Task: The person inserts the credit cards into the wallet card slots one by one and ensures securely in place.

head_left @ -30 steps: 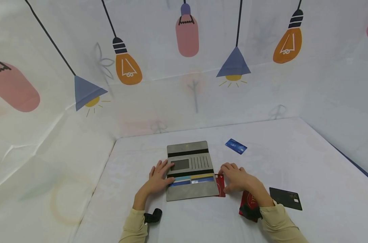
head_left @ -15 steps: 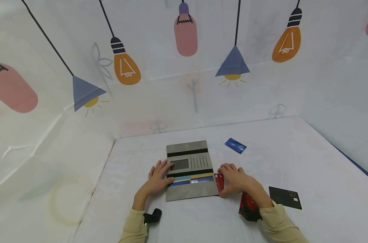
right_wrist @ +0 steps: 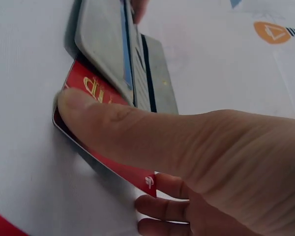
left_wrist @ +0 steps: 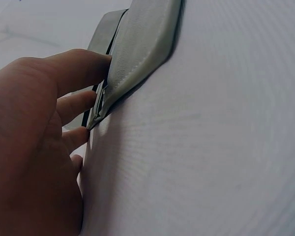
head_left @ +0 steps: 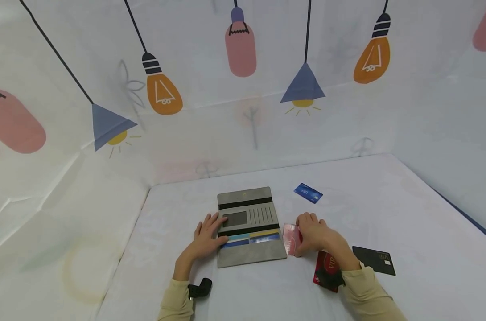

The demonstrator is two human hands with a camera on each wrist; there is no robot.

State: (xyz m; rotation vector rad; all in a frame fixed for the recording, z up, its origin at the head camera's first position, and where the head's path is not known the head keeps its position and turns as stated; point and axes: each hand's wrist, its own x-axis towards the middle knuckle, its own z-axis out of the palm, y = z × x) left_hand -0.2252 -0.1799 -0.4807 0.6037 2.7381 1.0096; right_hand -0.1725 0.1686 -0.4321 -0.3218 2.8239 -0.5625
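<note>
The red card [head_left: 292, 239] sits at the open grey wallet's [head_left: 249, 225] right edge — your right hand [head_left: 315, 232] pinches it, thumb on top. Your left hand [head_left: 206, 235] presses the wallet's left edge, fingers spread — a blue card [head_left: 308, 193] lies farther right.

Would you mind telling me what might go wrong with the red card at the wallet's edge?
The right hand pinches the red card by its edge only, so it may slip. Its corner sits under the grey wallet rather than in a slot, so it may jam. The left hand merely presses, so the wallet might slide.
</note>
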